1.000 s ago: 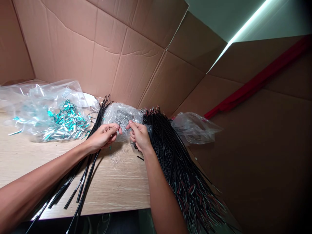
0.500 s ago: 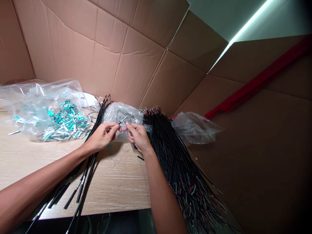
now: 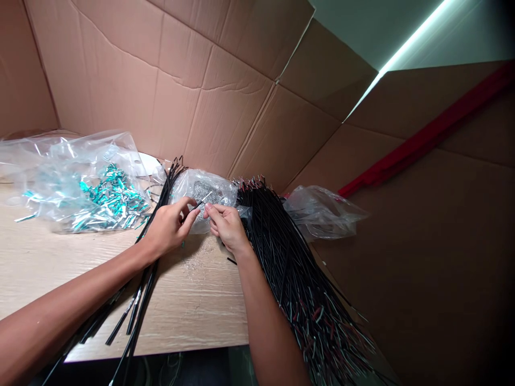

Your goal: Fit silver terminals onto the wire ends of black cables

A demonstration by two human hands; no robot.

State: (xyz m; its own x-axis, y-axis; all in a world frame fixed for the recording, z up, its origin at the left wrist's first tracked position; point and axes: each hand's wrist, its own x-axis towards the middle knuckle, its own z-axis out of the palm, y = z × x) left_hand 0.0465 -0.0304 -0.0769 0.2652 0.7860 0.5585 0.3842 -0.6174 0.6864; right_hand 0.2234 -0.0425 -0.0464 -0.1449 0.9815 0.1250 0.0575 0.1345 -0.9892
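Left hand [image 3: 167,226] pinches cable [image 3: 197,206]; right hand [image 3: 228,226] pinched, hold unclear; bag [image 3: 66,155] contains teal strips [image 3: 115,197].

Loosened the left hand [image 3: 166,229] from its tight pinch, with forefinger arched up and thumb parted from it, baring more of the cable [image 3: 196,206] in the gap. Brought the right hand [image 3: 228,228] slightly leftward, to just below the cable's pale end.

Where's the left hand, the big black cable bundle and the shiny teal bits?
Left hand [image 3: 166,224]: head view, back of the hand.
Big black cable bundle [image 3: 286,256]: head view, its middle.
Shiny teal bits [image 3: 115,195]: head view, middle of the heap.
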